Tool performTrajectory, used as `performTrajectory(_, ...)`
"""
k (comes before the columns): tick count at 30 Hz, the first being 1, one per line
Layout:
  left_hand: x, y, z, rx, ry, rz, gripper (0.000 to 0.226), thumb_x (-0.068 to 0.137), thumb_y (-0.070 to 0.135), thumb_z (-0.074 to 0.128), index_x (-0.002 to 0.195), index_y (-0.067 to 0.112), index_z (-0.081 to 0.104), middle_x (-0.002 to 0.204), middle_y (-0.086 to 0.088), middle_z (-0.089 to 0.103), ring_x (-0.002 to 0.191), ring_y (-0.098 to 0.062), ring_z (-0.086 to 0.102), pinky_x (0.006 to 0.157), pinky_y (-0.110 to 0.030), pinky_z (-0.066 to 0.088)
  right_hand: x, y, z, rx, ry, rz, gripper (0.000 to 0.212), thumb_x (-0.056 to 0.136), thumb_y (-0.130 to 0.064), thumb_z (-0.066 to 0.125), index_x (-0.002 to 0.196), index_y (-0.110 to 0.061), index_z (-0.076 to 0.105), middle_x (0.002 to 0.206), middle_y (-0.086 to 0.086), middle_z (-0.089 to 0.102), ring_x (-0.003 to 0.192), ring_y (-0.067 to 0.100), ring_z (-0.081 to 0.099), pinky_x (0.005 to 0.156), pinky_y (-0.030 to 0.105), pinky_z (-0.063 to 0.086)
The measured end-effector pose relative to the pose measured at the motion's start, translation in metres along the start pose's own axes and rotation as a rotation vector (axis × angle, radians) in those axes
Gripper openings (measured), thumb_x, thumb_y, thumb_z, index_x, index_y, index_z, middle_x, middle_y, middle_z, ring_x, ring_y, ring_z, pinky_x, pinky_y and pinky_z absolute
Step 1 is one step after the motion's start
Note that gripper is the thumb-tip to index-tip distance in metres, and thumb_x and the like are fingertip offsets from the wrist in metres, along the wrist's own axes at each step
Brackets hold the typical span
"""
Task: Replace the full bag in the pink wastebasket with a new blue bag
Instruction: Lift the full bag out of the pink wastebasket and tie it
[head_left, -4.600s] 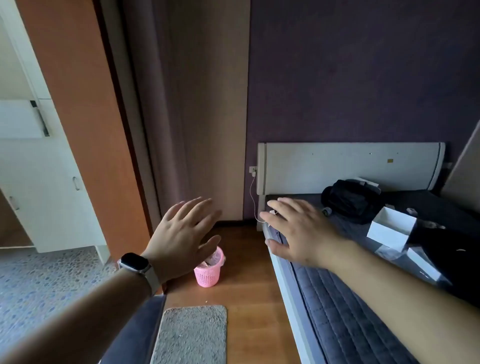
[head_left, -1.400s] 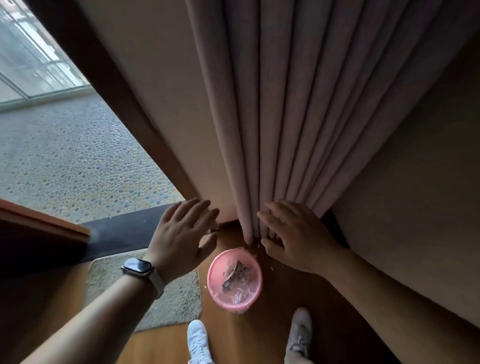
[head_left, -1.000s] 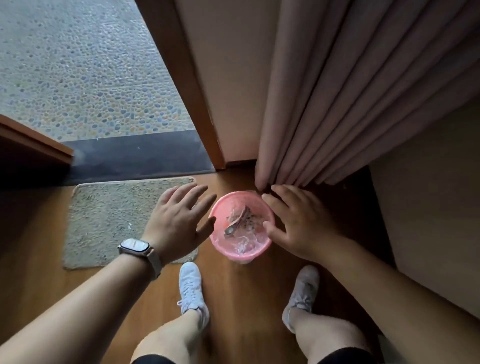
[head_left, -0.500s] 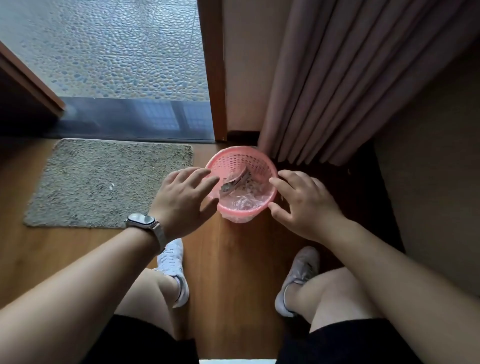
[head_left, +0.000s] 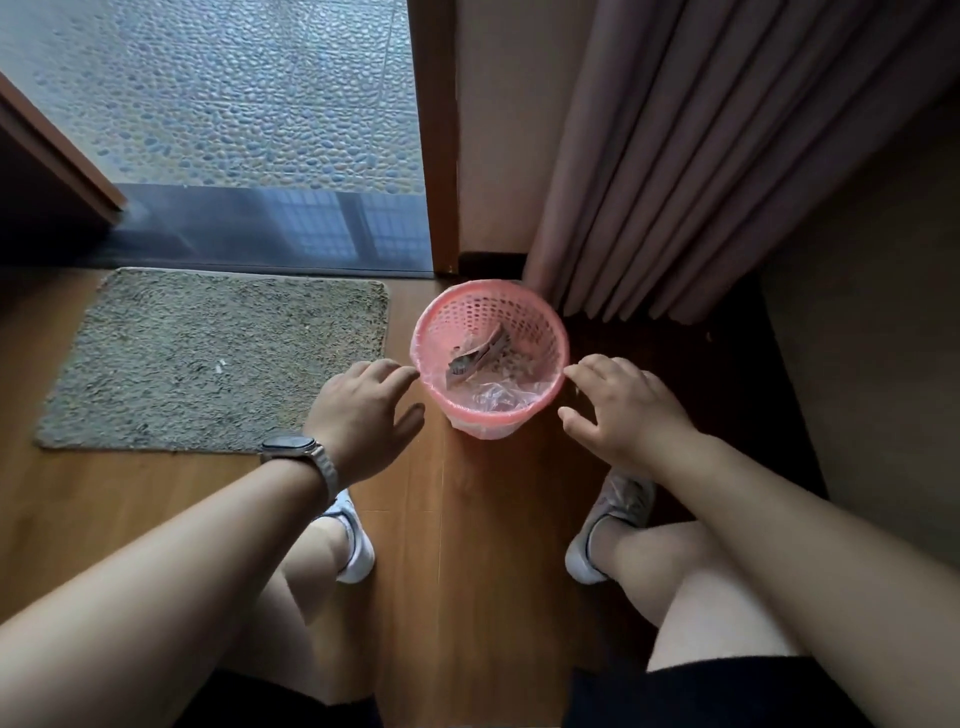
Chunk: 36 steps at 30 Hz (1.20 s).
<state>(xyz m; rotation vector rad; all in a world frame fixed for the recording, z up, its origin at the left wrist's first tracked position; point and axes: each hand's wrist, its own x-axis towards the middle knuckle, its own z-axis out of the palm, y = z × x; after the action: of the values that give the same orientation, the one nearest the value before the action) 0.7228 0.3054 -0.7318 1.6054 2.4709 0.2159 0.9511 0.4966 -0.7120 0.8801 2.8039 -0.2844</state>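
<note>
Nearest the camera, two bare knees in dark shorts are seen, with a white left shoe (head_left: 356, 546) and a grey right shoe (head_left: 615, 519) planted on the wooden floor (head_left: 457, 561). Beyond them, both forearms are stretched forward. A watch (head_left: 289, 447) is worn on the left wrist. The left hand (head_left: 363, 415) is held at the 8 o'clock side of the pink wastebasket (head_left: 488, 287), its fingers (head_left: 387, 370) loosely spread and nothing gripped. The right hand (head_left: 626, 410) is held at the 4 o'clock side, fingers (head_left: 589, 370) likewise relaxed and empty. The fingertips of each hand are brought right up to the rim; whether it is touched cannot be told.

The wastebasket is stood upright on the floor between the hands. It is lined with a clear bag (head_left: 500, 397), folded over the rim, and crumpled litter (head_left: 475, 356) is seen inside. A shaggy grey mat (head_left: 208, 358) is laid at the basket's 9 o'clock. A wooden door frame (head_left: 441, 130) is placed at 12 o'clock, a pleated curtain (head_left: 701, 156) at 1 o'clock, and a pebbled floor (head_left: 234, 88) at 11 o'clock.
</note>
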Motion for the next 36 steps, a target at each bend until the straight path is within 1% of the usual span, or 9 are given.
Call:
performTrajectory(7, 0.058, -0.016, 0.09, -0.207, -0.166, -0.362, 0.044, 0.087, 0.046, 0.05, 0.125, 0.024, 0.052, 0.124, -0.004, 0.057, 0.116, -0.025, 0.054, 0.092, -0.039, 0.046, 0.095, 0.036, 0.044, 0.084, -0.091, 0.107, 0.055, 0.089, -0.053, 0.048, 0.133, -0.021, 0.044, 0.129, 0.0, 0.051, 0.115, 0.021, 0.049, 0.089, 0.039, 0.045)
performTrajectory(13, 0.066, -0.023, 0.163, -0.457, -0.325, -0.594, 0.044, 0.088, 0.046, 0.053, 0.122, 0.018, 0.055, 0.116, -0.005, 0.063, 0.103, -0.021, 0.06, 0.087, -0.034, 0.047, 0.151, 0.067, 0.09, 0.158, -0.172, 0.209, 0.052, 0.086, -0.046, 0.055, 0.13, -0.021, 0.043, 0.124, 0.007, 0.054, 0.11, 0.028, 0.054, 0.084, 0.04, 0.047)
performTrajectory(16, 0.064, -0.014, 0.184, -0.707, -0.417, -0.691, 0.046, 0.088, 0.044, 0.056, 0.127, 0.019, 0.052, 0.109, -0.001, 0.065, 0.095, -0.017, 0.062, 0.08, -0.031, 0.046, 0.165, 0.081, 0.11, 0.25, -0.181, 0.256, 0.049, 0.084, -0.044, 0.057, 0.126, -0.021, 0.045, 0.124, 0.008, 0.058, 0.108, 0.032, 0.057, 0.086, 0.041, 0.049)
performTrajectory(19, 0.062, -0.007, 0.195, -1.053, -0.444, -0.795, 0.047, 0.089, 0.038, 0.06, 0.131, 0.022, 0.047, 0.109, 0.0, 0.067, 0.095, -0.016, 0.066, 0.075, -0.031, 0.047, 0.166, 0.086, 0.124, 0.432, -0.125, 0.299, 0.05, 0.083, -0.033, 0.064, 0.128, -0.025, 0.045, 0.111, 0.002, 0.063, 0.095, 0.026, 0.061, 0.077, 0.032, 0.046)
performTrajectory(23, 0.061, 0.002, 0.202, -1.385, -0.421, -0.899, 0.053, 0.079, 0.039, 0.065, 0.126, 0.02, 0.051, 0.111, -0.002, 0.069, 0.095, -0.019, 0.068, 0.075, -0.032, 0.046, 0.163, 0.083, 0.137, 0.625, -0.004, 0.346, 0.053, 0.083, -0.016, 0.067, 0.131, -0.021, 0.047, 0.096, -0.004, 0.057, 0.075, 0.009, 0.053, 0.06, 0.01, 0.037)
performTrajectory(26, 0.059, 0.009, 0.206, -1.443, -0.373, -0.917, 0.026, 0.09, 0.025, 0.062, 0.114, 0.015, 0.059, 0.104, -0.004, 0.07, 0.09, -0.017, 0.067, 0.073, -0.03, 0.047, 0.164, 0.079, 0.143, 0.702, 0.018, 0.361, 0.054, 0.083, -0.012, 0.068, 0.132, -0.018, 0.047, 0.094, -0.002, 0.057, 0.075, 0.006, 0.052, 0.052, -0.002, 0.032)
performTrajectory(30, 0.056, 0.008, 0.202, -1.499, -0.273, -0.995, 0.017, 0.094, 0.018, 0.055, 0.109, 0.014, 0.06, 0.099, -0.004, 0.07, 0.088, -0.017, 0.067, 0.075, -0.031, 0.046, 0.161, 0.069, 0.148, 0.718, 0.013, 0.353, 0.055, 0.084, -0.016, 0.068, 0.133, -0.022, 0.045, 0.088, -0.008, 0.056, 0.074, 0.002, 0.055, 0.056, 0.008, 0.036)
performTrajectory(33, 0.056, 0.002, 0.189, -1.629, -0.184, -1.06, 0.014, 0.098, 0.015, 0.044, 0.104, 0.02, 0.056, 0.087, 0.001, 0.068, 0.087, -0.019, 0.066, 0.082, -0.037, 0.043, 0.158, 0.059, 0.152, 0.739, 0.03, 0.384, 0.056, 0.082, -0.017, 0.068, 0.133, -0.021, 0.045, 0.087, -0.007, 0.055, 0.079, 0.013, 0.058, 0.065, 0.022, 0.041)
performTrajectory(36, 0.061, -0.001, 0.172, -1.604, -0.072, -1.102, 0.02, 0.102, 0.019, 0.039, 0.09, 0.025, 0.054, 0.08, 0.003, 0.065, 0.079, -0.016, 0.067, 0.074, -0.033, 0.045, 0.153, 0.045, 0.152, 0.784, 0.02, 0.385, 0.059, 0.082, -0.016, 0.069, 0.135, -0.02, 0.042, 0.087, -0.008, 0.055, 0.078, 0.011, 0.055, 0.066, 0.021, 0.044)
